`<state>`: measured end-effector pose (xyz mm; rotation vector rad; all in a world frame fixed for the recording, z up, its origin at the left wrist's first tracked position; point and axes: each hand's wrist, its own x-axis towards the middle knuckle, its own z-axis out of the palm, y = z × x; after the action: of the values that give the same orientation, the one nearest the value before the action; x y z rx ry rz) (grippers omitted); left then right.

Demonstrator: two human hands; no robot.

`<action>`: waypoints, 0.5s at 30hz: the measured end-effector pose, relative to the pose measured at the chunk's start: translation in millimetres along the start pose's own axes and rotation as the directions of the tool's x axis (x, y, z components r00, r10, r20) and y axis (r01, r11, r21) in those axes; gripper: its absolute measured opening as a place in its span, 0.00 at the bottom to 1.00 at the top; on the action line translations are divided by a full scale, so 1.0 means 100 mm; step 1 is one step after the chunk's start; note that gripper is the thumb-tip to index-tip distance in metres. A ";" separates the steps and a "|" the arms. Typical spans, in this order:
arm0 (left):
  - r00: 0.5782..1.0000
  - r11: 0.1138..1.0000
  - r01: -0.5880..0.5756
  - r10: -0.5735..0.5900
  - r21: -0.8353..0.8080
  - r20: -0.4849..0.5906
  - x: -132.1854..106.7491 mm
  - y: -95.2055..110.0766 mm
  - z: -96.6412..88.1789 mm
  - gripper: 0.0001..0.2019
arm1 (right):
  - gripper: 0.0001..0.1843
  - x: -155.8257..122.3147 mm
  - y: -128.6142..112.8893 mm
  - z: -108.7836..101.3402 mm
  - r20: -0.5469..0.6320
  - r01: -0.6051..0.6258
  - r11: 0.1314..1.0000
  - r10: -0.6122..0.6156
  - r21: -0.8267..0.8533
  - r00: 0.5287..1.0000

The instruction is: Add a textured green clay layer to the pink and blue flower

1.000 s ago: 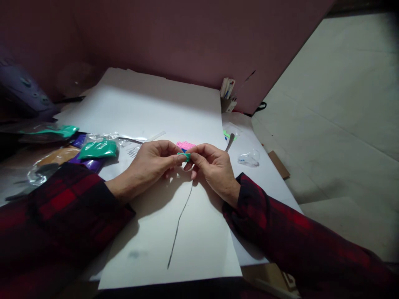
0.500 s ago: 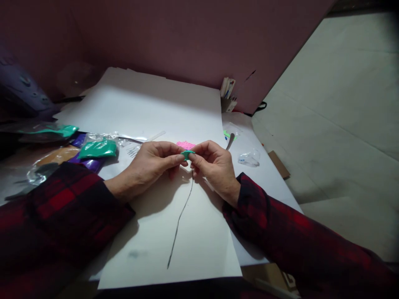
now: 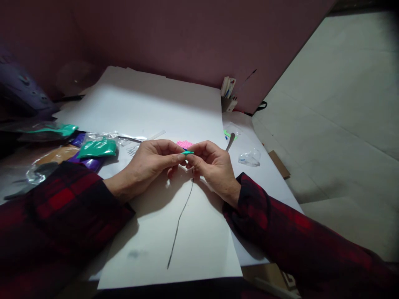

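Between my two hands is a small piece of green clay [image 3: 187,153], pinched at both ends. My left hand [image 3: 149,160] is closed on its left side with thumb and forefinger. From the right, my right hand [image 3: 215,166] grips it the same way. Just beyond the fingertips lies a textured pink patch [image 3: 185,144], with a bit of blue in front of it, both partly hidden. Under the hands is a white sheet of paper [image 3: 205,245] with a thin dark wavy line [image 3: 177,226] running toward me.
Bags of green clay [image 3: 98,148] and purple clay [image 3: 93,164] lie at the left. A large stack of white paper [image 3: 149,99] rests at the back. On the right are a metal handle [image 3: 230,142], crumpled clear plastic [image 3: 249,158] and the table's edge.
The green piece has been tilted, so it shows as a thinner strip now. Both hands stay in nearly the same place, with a slight shift of the fingers.
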<state>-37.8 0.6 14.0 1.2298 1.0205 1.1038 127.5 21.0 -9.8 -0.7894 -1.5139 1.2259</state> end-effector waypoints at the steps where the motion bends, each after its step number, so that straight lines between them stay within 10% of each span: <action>1: 1.000 1.000 0.002 -0.002 -0.005 0.002 0.00 0.00 0.00 0.05 | 0.07 0.00 0.00 0.00 0.000 -0.007 1.000 0.007 -0.003 1.000; 15: 0.999 1.000 -0.009 0.010 0.024 -0.039 0.00 0.03 0.02 0.05 | 0.10 -0.02 -0.01 -0.01 0.029 0.015 1.000 -0.014 -0.027 0.999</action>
<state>-35.7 0.3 16.6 1.2373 1.0613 1.1298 128.5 19.6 -9.6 -0.7800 -1.5601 1.2135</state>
